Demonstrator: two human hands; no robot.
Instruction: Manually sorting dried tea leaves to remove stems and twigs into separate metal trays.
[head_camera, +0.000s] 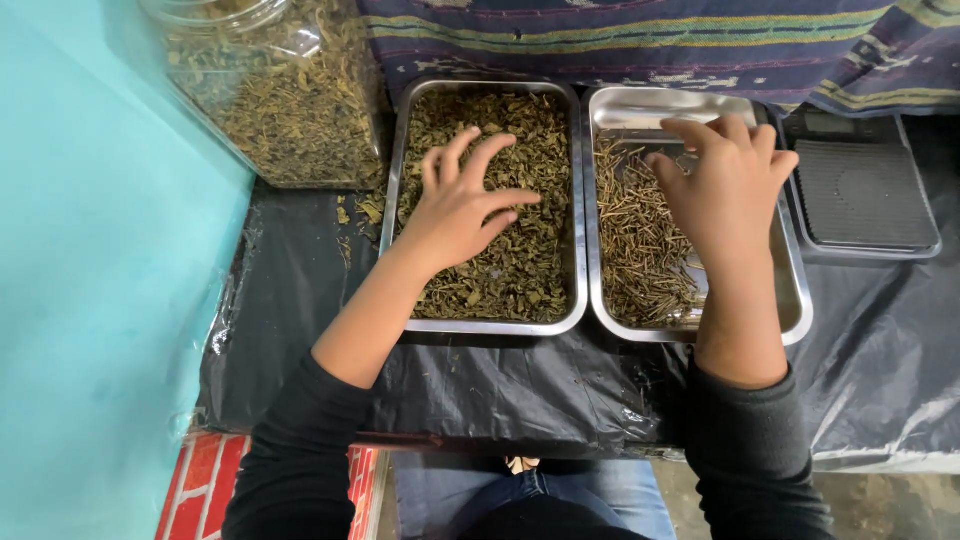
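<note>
Left hand (462, 205) lies with fingers spread, grasping nothing, on dried green leaves (520, 270) in the left steel tray (490, 326). Just right of that tray, touching it, the stem tray (795, 300) holds brown stems (635, 250); right hand (725, 185) hovers there, fingers curled, grip unclear. Clear jar (270, 90) sits upper left of it.

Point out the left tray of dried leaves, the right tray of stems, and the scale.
Left tray (400, 200): head view, on its left metal rim.
Right tray (650, 105): head view, bare metal at its far end.
Scale (865, 195): head view, middle of its ribbed platform.
</note>
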